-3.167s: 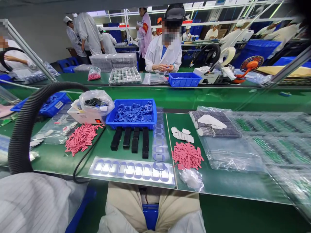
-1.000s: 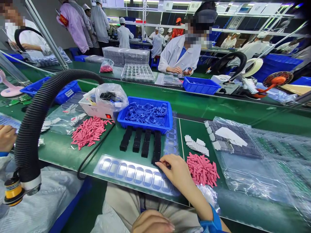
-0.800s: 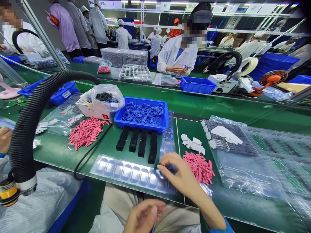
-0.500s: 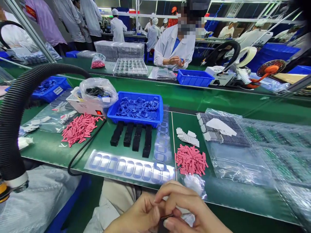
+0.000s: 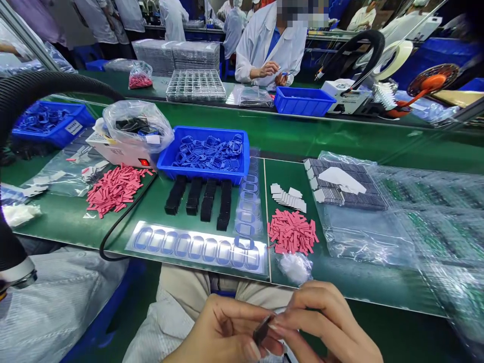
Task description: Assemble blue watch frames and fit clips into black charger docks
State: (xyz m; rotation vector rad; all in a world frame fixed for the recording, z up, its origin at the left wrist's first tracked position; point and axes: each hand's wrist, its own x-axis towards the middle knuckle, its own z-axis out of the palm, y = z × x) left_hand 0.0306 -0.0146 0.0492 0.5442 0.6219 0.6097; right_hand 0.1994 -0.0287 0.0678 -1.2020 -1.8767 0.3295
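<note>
Low in the view, over my lap, my left hand (image 5: 223, 330) pinches a small dark flat piece (image 5: 261, 330) between thumb and fingers. The piece is tilted, with one narrow edge toward me. My right hand (image 5: 328, 322) comes in from the right, its fingertips closed at the upper right end of the same piece. Whether anything thin is also between those fingertips, I cannot tell. A crumpled clear plastic clump (image 5: 295, 267) lies on the bench just beyond my hands. Left of it is a clear sheet (image 5: 260, 257) bearing a row of rounded blue frames.
Pink strips lie in a right pile (image 5: 293, 232) and a left pile (image 5: 115, 191). Black stacked pieces (image 5: 224, 206) stand before a blue bin (image 5: 244, 174) of blue frames. White cards (image 5: 289, 197) and bagged parts (image 5: 350, 189) sit at right. A co-worker (image 5: 270, 48) sits opposite.
The view has tipped downward, so the bench stands higher in it. My right hand has shifted right, away from my left, and the dark piece shows more clearly between them.
</note>
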